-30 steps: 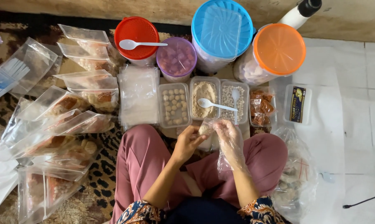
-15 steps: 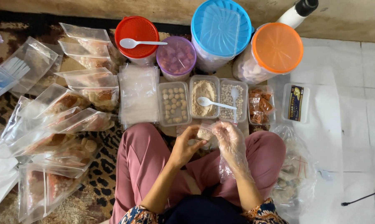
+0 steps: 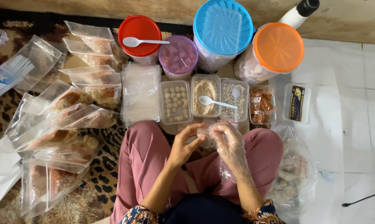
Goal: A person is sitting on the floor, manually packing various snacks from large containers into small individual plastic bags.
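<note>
My left hand (image 3: 183,146) is bare, and its fingers spread apart at the edge of a small clear bag (image 3: 204,132) holding a little pale powder. My right hand (image 3: 227,141) wears a loose plastic glove and pinches that bag above my pink-trousered lap. Just beyond the hands stand three small open tubs: pale balls (image 3: 175,102), tan powder (image 3: 205,93) and tiny white beads (image 3: 228,96). A white spoon (image 3: 217,102) lies across the powder and bead tubs.
Behind the tubs stand jars with red (image 3: 140,25), purple (image 3: 178,56), blue (image 3: 223,25) and orange (image 3: 279,47) lids. A stack of empty clear bags (image 3: 140,93) lies left of the tubs, with several filled bags (image 3: 71,120) further left. A big plastic bag (image 3: 295,170) sits by my right knee.
My left hand has loosened from a pinch on the small bag to spread fingers. Both hands and the bag have dropped slightly toward my lap.
</note>
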